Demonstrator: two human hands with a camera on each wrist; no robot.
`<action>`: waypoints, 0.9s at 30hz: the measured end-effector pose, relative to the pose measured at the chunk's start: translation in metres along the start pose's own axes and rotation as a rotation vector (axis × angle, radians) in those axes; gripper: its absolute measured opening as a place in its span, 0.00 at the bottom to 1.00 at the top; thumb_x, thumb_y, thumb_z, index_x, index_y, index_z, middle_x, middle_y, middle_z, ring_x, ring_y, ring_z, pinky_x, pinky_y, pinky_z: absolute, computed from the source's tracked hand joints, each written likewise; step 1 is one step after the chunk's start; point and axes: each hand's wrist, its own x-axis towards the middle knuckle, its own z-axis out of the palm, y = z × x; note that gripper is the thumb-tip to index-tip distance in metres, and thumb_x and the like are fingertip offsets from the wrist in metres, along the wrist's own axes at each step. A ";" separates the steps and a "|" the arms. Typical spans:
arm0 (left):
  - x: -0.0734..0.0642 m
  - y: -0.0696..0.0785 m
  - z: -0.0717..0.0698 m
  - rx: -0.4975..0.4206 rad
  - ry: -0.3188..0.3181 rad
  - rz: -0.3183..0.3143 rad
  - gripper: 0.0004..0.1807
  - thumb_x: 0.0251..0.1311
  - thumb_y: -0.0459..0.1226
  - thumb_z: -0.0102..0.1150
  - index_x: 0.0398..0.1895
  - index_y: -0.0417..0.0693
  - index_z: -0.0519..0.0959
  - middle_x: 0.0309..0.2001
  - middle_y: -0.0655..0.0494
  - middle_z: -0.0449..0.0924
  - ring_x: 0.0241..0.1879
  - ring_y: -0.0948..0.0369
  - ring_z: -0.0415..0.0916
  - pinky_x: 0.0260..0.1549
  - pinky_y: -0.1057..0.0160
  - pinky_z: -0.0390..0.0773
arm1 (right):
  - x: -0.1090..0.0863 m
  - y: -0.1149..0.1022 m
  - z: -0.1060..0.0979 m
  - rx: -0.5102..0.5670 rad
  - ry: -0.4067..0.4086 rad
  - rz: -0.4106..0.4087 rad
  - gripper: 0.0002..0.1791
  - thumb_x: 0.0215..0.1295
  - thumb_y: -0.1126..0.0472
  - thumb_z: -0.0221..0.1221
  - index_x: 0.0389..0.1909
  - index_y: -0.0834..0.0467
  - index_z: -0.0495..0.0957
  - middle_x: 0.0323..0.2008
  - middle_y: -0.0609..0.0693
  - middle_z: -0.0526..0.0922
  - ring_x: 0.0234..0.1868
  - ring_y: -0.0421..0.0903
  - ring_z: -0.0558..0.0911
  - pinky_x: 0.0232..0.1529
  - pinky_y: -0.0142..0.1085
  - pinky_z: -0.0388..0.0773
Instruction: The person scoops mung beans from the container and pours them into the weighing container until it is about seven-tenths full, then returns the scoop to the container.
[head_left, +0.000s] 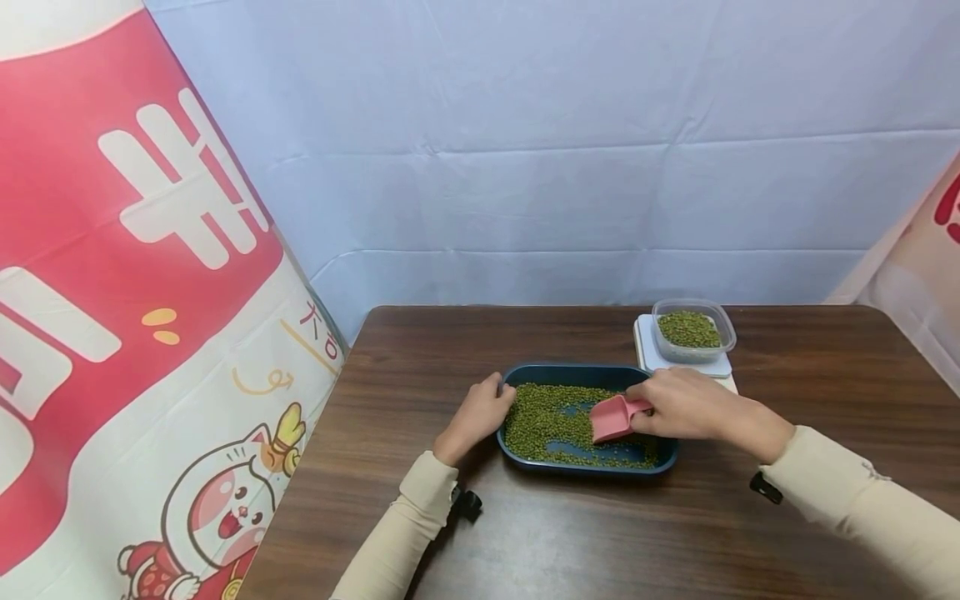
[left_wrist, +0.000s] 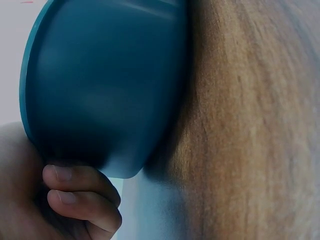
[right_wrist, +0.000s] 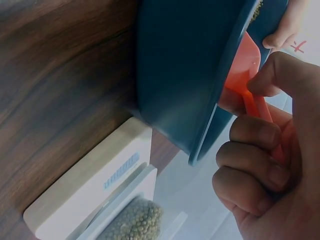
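A dark blue oblong tub (head_left: 585, 470) of green mung beans (head_left: 534, 421) stands on the table. My left hand (head_left: 478, 415) grips its left end; in the left wrist view, fingers (left_wrist: 85, 200) curl beside the tub's outer wall (left_wrist: 105, 85). A pink scoop (head_left: 611, 419) is in my right hand (head_left: 686, 404), over the tub's right half with its mouth toward the left, down at the beans. Fingers and thumb wrap its handle in the right wrist view, where the tub wall partly hides the scoop (right_wrist: 245, 57). How many beans it holds I cannot tell.
Behind the tub's right end sits a white kitchen scale (head_left: 643, 343), carrying a clear plastic container (head_left: 693, 355) with mung beans in it. The brown wooden table (head_left: 420, 350) ends at a pale cloth backdrop (head_left: 525, 192). A red and white printed banner (head_left: 150, 350) hangs at left.
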 end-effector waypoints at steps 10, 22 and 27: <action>0.000 0.001 -0.001 0.007 0.012 0.003 0.15 0.82 0.43 0.42 0.32 0.50 0.63 0.23 0.59 0.58 0.22 0.61 0.54 0.26 0.61 0.61 | 0.008 -0.007 0.004 0.019 0.001 -0.006 0.10 0.62 0.55 0.67 0.26 0.42 0.76 0.17 0.35 0.60 0.19 0.33 0.53 0.22 0.30 0.51; 0.000 0.000 0.000 0.005 0.010 0.004 0.15 0.83 0.43 0.42 0.32 0.50 0.63 0.23 0.59 0.58 0.21 0.61 0.54 0.26 0.61 0.61 | 0.012 -0.010 0.009 0.039 -0.014 0.005 0.09 0.62 0.56 0.66 0.27 0.43 0.76 0.16 0.35 0.58 0.18 0.33 0.53 0.22 0.30 0.50; 0.001 0.000 0.000 0.019 0.016 0.000 0.15 0.82 0.43 0.42 0.32 0.51 0.63 0.23 0.59 0.58 0.21 0.61 0.54 0.26 0.62 0.61 | 0.015 -0.013 0.009 0.029 -0.008 -0.009 0.08 0.63 0.56 0.66 0.28 0.43 0.77 0.18 0.35 0.57 0.19 0.33 0.53 0.23 0.30 0.50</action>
